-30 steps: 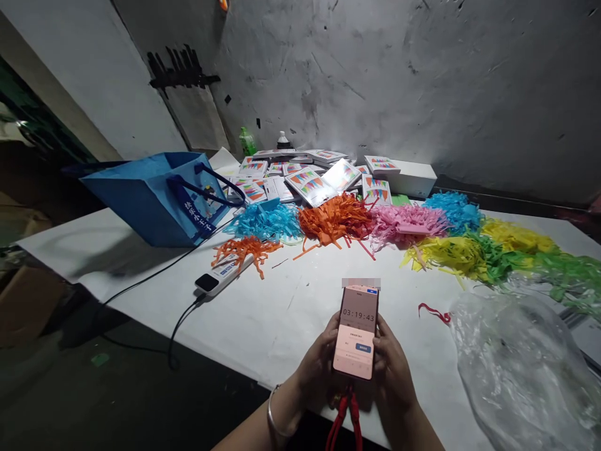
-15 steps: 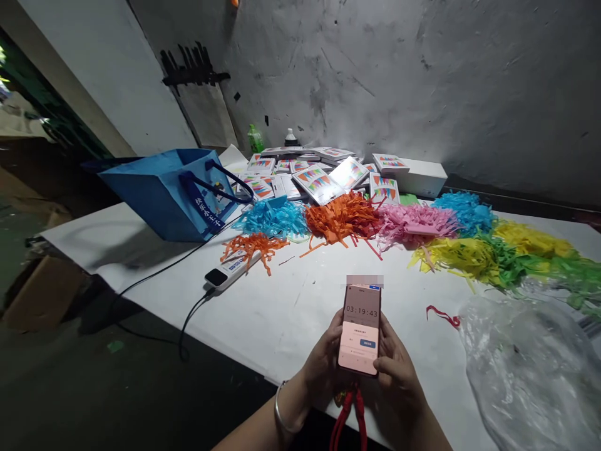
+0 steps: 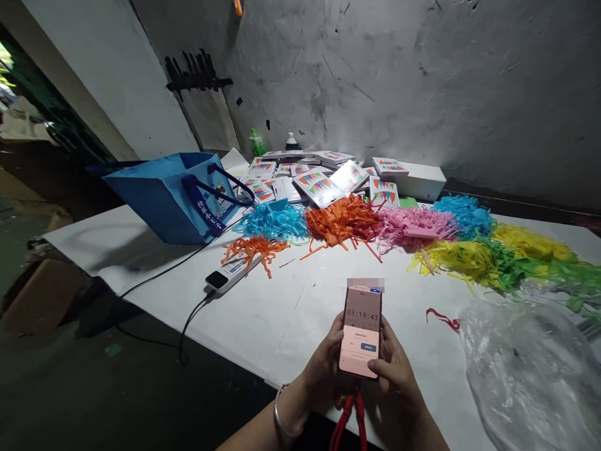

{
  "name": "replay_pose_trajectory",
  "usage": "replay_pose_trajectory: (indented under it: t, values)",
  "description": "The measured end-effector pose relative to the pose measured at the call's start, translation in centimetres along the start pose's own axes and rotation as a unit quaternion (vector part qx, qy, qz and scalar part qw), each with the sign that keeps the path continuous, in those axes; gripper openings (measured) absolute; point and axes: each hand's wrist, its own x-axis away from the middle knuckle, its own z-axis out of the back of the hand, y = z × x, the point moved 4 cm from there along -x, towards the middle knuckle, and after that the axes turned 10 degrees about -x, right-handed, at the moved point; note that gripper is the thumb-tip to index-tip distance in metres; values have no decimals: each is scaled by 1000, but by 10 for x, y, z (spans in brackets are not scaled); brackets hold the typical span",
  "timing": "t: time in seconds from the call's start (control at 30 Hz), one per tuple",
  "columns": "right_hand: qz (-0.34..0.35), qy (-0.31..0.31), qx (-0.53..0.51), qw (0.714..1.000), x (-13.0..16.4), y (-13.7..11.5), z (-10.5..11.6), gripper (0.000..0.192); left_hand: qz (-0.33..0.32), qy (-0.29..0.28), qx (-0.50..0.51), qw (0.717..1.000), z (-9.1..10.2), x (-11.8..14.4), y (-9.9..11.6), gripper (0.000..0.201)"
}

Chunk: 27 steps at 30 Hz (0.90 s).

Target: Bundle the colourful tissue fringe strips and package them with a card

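Observation:
A smartphone (image 3: 360, 332) is held upright over the near edge of the white table (image 3: 263, 319). Its screen reads 03:19:43 above a pale pop-up with a blue button. My left hand (image 3: 323, 357), with a silver bangle at the wrist, wraps round the phone's left side. On the right side my right hand (image 3: 399, 369) grips it too, the thumb lying over the lower right of the screen. The fingers behind the phone are hidden. A red cord (image 3: 350, 413) hangs below the phone between my wrists.
Shredded paper bunches, orange (image 3: 342, 219), blue (image 3: 272, 219), pink (image 3: 416, 225) and yellow (image 3: 460, 257), line the table before piled printed packets (image 3: 319, 185). A blue bag (image 3: 159, 200) stands left, a cabled white power bank-like device (image 3: 230, 275) nearer. Clear plastic (image 3: 530, 369) lies right.
My right thumb has shifted slightly left and inward over the lower screen. The view has moved slightly; both hands still hold the phone.

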Motion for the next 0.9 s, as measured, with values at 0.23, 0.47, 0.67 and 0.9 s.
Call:
replay_pose_trajectory:
  t: [0.23,0.47,0.67,0.9]
  values:
    - [-11,48,41,998,0,4,6,86,-5,1,7,1000,4,-1,-2,41]
    - [-4,31,3,1000,-1,0,-3,67,9,16,-4,1000,3,0,-2,42]
    - [-31,-26,-2,999,3,5,-2,104,33,56,-5,998,2,-1,-1,40]
    - [-25,11,45,999,2,4,0,78,20,34,6,999,9,-2,-5,39]
